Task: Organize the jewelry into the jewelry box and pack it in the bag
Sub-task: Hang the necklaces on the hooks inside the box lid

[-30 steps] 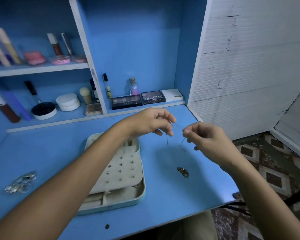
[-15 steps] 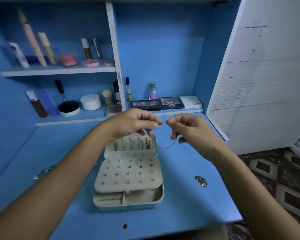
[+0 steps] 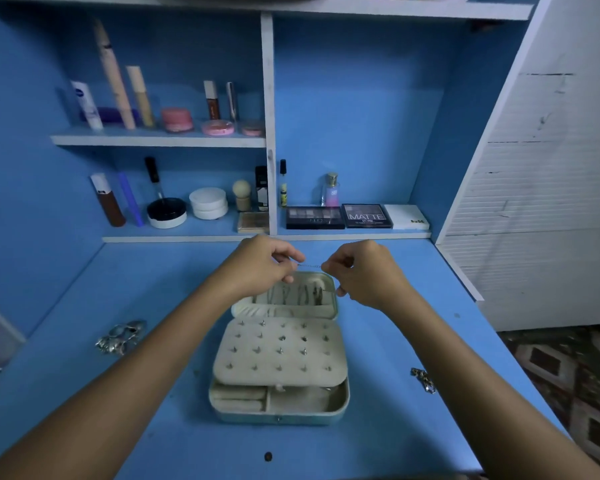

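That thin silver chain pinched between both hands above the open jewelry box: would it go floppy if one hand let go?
Probably: the thin silver chain looks taut only because the left hand and right hand pinch its ends. It seems light and apt to tangle.

You have one open jewelry box [image 3: 279, 362], one thin chain [image 3: 310, 266] between your two hands, two loose jewelry heaps on the bench [image 3: 378, 427], and three flat palettes on the shelf.
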